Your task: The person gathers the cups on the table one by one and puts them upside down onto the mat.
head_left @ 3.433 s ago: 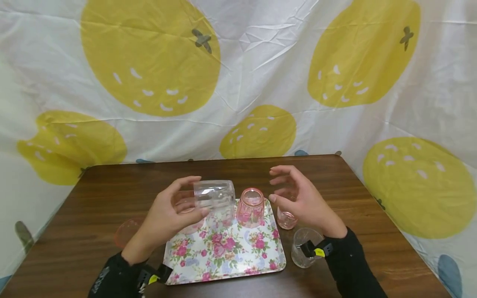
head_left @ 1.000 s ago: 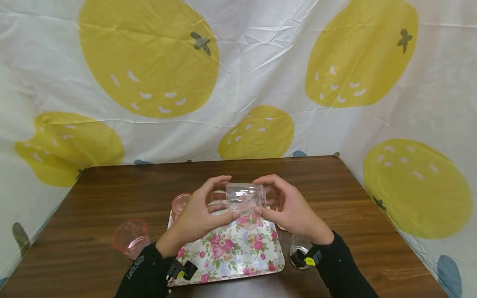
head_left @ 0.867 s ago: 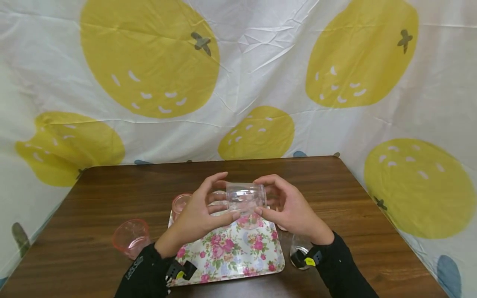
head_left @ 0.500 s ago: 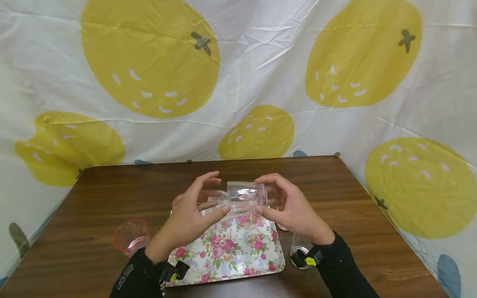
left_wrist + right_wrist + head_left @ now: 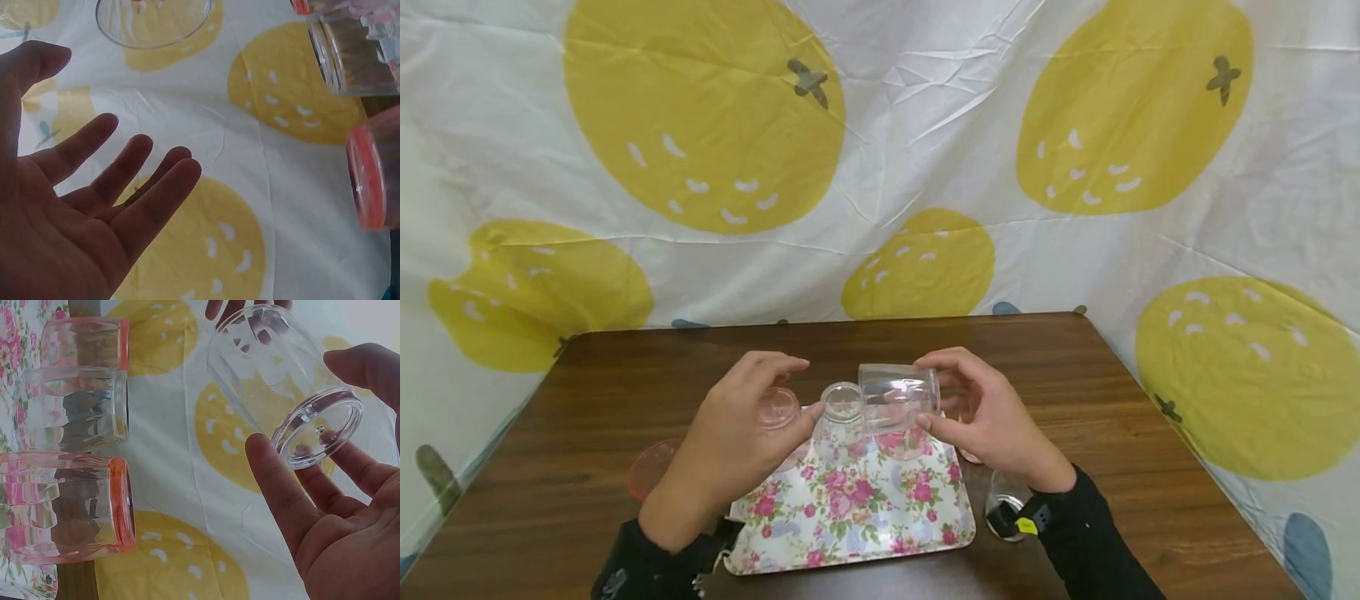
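Note:
My right hand (image 5: 996,417) grips a clear drinking glass (image 5: 895,396) near its base, holding it sideways above the tray with its mouth toward the left. The right wrist view shows the thumb and fingers around the glass's thick base. My left hand (image 5: 741,421) is apart from that glass, its fingers spread and holding nothing. Upside down on the floral tray (image 5: 850,533) stand a clear glass (image 5: 841,403), a pink glass (image 5: 780,408) partly behind my left hand, and another pink glass (image 5: 69,509) behind the held one.
On the dark wooden table (image 5: 1120,500), a pink glass (image 5: 651,467) sits left of the tray, partly covered by my left arm. To the tray's right are a clear glass (image 5: 1002,487) and a pink glass (image 5: 968,456), both partly hidden by my right hand and wrist.
The held glass has passed from my left hand, through both hands, to my right hand alone. My left hand has let go and moved left; my right hand has barely moved over the last second.

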{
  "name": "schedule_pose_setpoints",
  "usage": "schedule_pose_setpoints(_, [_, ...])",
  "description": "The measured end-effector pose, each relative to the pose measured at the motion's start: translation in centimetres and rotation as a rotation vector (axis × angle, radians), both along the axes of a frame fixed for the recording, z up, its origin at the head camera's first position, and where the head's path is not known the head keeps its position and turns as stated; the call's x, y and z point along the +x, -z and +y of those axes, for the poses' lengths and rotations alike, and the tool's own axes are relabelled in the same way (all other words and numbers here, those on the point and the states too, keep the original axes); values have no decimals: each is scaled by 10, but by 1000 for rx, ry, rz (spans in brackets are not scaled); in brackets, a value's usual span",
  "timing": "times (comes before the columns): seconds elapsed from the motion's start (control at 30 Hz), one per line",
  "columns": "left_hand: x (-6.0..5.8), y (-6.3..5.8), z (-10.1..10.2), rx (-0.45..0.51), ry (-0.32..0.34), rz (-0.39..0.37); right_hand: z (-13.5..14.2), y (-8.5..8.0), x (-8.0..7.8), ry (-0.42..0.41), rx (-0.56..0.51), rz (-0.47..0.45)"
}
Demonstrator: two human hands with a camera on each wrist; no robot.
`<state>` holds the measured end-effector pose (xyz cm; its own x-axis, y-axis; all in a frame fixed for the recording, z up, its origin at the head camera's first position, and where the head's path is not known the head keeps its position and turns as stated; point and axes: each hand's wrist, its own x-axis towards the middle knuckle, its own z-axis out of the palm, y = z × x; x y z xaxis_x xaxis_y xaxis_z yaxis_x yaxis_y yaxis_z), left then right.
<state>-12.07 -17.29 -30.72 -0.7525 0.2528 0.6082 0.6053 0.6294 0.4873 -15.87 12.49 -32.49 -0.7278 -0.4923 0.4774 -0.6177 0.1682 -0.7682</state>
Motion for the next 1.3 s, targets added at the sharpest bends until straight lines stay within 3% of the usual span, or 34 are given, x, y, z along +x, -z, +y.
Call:
schedule_pose_setpoints(0.27, [0, -9, -9, -52, -55, 91, 3, -3, 0, 15, 13, 62])
schedule_pose_setpoints(0.4, [0, -12, -12, -67, -90, 95, 4, -12, 0, 27, 68, 112])
schedule_pose_setpoints(0.63, [2, -15, -13, -102, -115, 13, -4, -35, 3, 6, 208, 216])
schedule_pose_setpoints(0.87, [3, -18, -11, -123, -119, -7, -21, -54, 3, -65, 388, 301])
schedule_pose_setpoints(1.1, [6, -22, -19, -162, -166, -130, -44, -56, 2, -132, 513, 366])
schedule_pose_setpoints(1.3, [7, -23, -28, -164, -200, -159, -61, -51, 1, -166, 620, 432])
